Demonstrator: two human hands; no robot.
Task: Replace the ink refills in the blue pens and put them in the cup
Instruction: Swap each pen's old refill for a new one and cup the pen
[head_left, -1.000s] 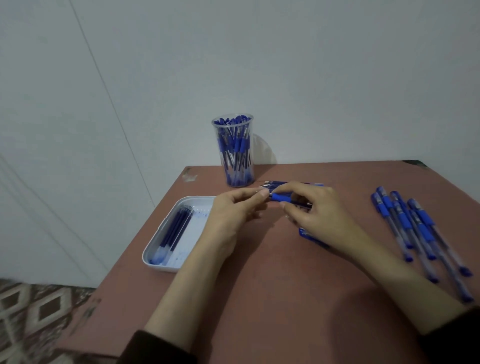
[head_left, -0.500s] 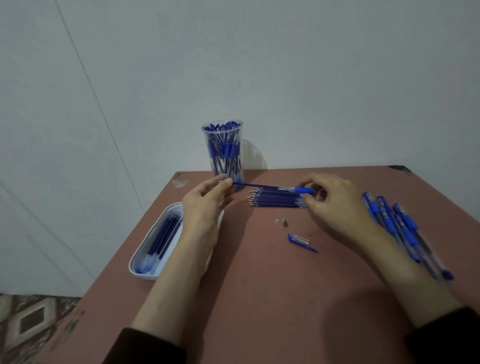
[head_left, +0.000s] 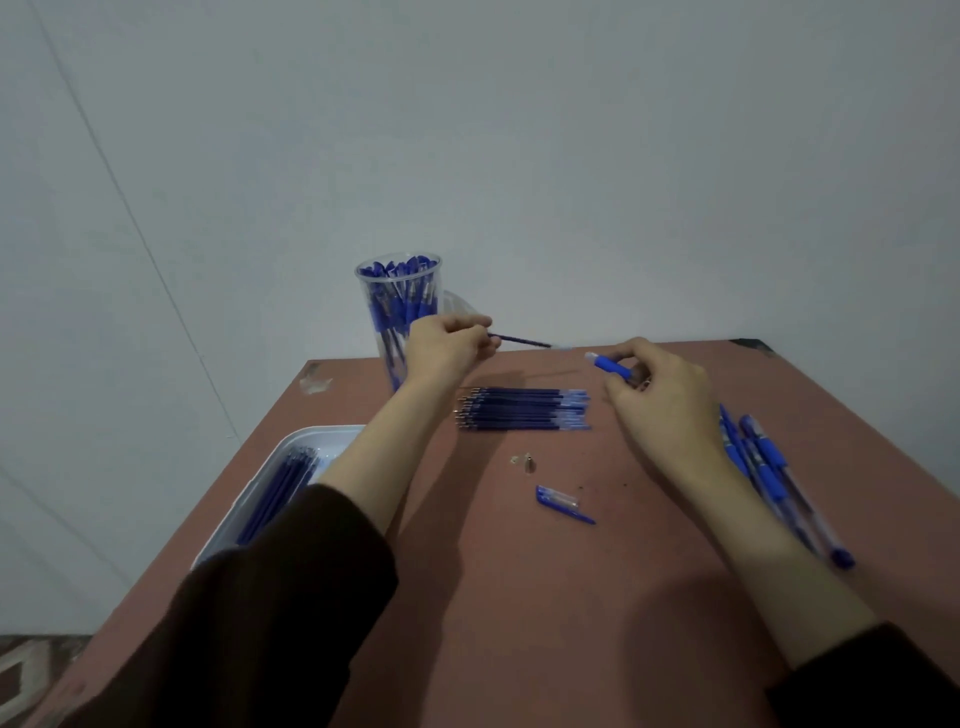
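Where the reddish-brown tabletop (head_left: 519, 597) met the pale grey wall (head_left: 571, 156), a tall clear plastic cup (head_left: 397, 306) stood upright near the far left corner, packed with blue pens; the left wrist covered its lower right side. A white rectangular plastic tray (head_left: 317, 434) sat at the table's left edge with a bundle of dark blue refills (head_left: 280, 488) lying lengthwise in it, and the left forearm with its dark sleeve (head_left: 270, 613) hid the tray's near right part. Between the two forearms a neat row of dark blue ink refills (head_left: 522, 409) lay side by side on the table, tips to the left. Nearer the person lay a small metallic piece (head_left: 525, 461) and a loose blue pen cap (head_left: 563, 504) — both apart from the row. A fan of blue pens with rubber grips (head_left: 774, 478) lay at the right, partly hidden by the right forearm. The left hand (head_left: 447, 348) was raised before the cup, its fingers curled together and pinching one end of a single thin dark blue refill (head_left: 519, 340), which pointed right, clear of the table. The right hand (head_left: 665, 400) hovered above the row's right end — its fingers curled round a clear pen barrel with a blue grip (head_left: 610, 365), whose left end faced the refill's free end, the two close but apart.
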